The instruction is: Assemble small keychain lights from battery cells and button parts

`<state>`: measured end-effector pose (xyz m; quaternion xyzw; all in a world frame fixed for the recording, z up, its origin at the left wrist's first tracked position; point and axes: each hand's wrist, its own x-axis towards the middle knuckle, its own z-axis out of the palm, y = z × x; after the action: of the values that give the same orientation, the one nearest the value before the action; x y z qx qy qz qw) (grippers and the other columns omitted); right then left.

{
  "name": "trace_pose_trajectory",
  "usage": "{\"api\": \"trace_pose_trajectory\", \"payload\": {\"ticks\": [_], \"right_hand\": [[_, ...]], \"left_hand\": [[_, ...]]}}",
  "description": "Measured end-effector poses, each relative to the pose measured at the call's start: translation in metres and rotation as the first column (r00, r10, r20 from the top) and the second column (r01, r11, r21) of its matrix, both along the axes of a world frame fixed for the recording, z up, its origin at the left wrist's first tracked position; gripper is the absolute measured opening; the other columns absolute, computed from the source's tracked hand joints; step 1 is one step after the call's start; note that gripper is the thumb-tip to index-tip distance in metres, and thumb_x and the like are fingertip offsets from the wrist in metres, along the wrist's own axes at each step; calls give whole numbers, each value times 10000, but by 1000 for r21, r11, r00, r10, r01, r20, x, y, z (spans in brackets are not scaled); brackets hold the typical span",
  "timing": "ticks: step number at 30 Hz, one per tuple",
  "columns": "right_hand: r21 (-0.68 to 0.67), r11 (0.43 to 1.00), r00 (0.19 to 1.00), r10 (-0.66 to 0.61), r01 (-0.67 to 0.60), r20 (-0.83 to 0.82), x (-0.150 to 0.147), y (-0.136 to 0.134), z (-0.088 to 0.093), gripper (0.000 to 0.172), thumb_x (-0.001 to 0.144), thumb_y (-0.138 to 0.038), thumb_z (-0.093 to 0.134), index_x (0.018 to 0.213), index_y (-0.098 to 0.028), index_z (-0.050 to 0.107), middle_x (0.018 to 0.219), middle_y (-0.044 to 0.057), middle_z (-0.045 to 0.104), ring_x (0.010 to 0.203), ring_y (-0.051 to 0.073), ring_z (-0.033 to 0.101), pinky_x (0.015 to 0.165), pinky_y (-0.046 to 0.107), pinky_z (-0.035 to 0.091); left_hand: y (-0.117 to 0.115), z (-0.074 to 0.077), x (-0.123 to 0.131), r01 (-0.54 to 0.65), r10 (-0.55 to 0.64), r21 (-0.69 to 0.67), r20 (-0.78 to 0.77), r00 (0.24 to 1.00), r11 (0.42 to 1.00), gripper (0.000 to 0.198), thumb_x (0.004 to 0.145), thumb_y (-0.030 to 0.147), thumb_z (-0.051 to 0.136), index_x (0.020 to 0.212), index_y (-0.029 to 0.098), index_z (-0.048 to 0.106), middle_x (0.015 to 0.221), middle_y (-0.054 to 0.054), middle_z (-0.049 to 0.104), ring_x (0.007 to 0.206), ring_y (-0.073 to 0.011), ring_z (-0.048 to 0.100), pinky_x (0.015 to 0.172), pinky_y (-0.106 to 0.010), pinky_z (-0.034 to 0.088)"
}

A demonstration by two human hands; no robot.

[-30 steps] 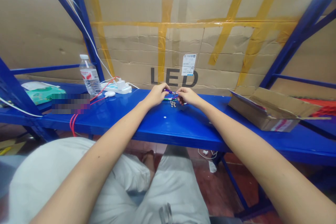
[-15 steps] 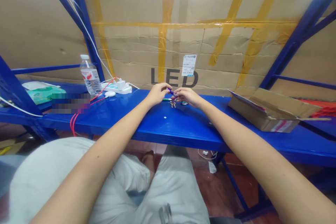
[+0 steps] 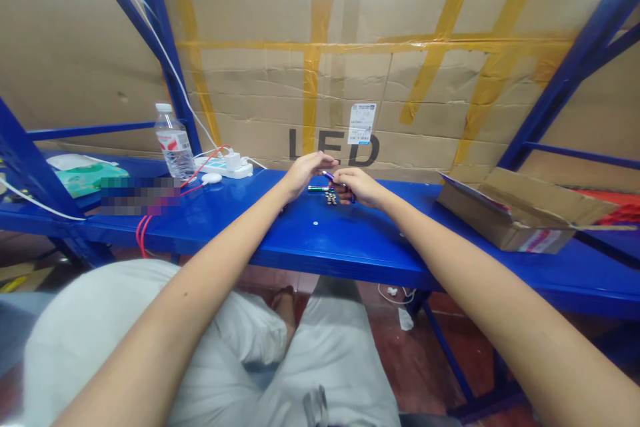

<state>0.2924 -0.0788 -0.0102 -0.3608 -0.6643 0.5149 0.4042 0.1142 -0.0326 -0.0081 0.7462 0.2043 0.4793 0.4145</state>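
My right hand (image 3: 359,187) is closed around a slim, shiny purple tube (image 3: 327,175), its near end sticking out to the left past the fingers. My left hand (image 3: 307,172) is just left of it, fingers stretched out and together above the tube's end. Nothing shows in the left hand; its palm side is hidden. Below the hands, on the blue shelf (image 3: 340,243), lies a shiny green tube (image 3: 319,189). Beside it sits a small cluster of gold-silver metal pieces (image 3: 331,199), partly next to my right fingers and too small to name.
An open cardboard box (image 3: 505,213) sits to the right. To the left are a water bottle (image 3: 175,147), a white power strip (image 3: 240,169) with cables, and a green packet (image 3: 87,179). A large cardboard panel (image 3: 260,93) stands behind the shelf.
My left hand's fingers have come off the purple tube and straightened. The tube is now gripped in my right hand, which has closed around it and tilted it.
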Motion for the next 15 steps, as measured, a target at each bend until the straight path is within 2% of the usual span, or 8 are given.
{"api": "trace_pose_trajectory", "payload": {"ticks": [2, 6, 12, 15], "right_hand": [[-13, 1000, 1000, 7, -7, 24, 0, -1, 0, 182, 858, -234, 573, 711, -194, 473, 511, -87, 290, 420, 71, 257, 396, 205, 289], [-6, 999, 998, 35, -35, 58, -1, -2, 1, 178, 879, -230, 554, 726, -197, 471, 527, -81, 288, 427, 77, 255, 380, 210, 302], [16, 999, 997, 28, -29, 75, -3, -4, 0, 227, 864, -265, 613, 710, -203, 458, 522, -78, 285, 429, 75, 258, 365, 211, 308], [16, 999, 996, 41, -42, 80, -4, -4, 0, 195, 860, -261, 609, 720, -193, 493, 524, -75, 281, 432, 77, 263, 365, 212, 309]], "left_hand": [[-4, 5, -3, 31, -28, -81, 34, 999, 996, 581, 953, 639, 389, 1038, 152, 696, 1194, -156, 718, 1183, -282, 644, 1008, -455, 495], [-11, 11, -10, 25, -21, -123, 28, 999, 992, 771, 896, 775, 309, 1110, 149, 706, 1226, -160, 707, 1190, -311, 639, 977, -461, 511], [-10, 11, -13, 2, -4, -104, -18, 1000, 995, 849, 862, 825, 277, 1163, 160, 709, 1197, -162, 719, 1170, -325, 649, 941, -463, 521], [-8, 10, -13, 9, -11, -87, -30, 999, 996, 862, 854, 834, 276, 1176, 161, 706, 1207, -168, 714, 1166, -333, 650, 940, -473, 519]]}}
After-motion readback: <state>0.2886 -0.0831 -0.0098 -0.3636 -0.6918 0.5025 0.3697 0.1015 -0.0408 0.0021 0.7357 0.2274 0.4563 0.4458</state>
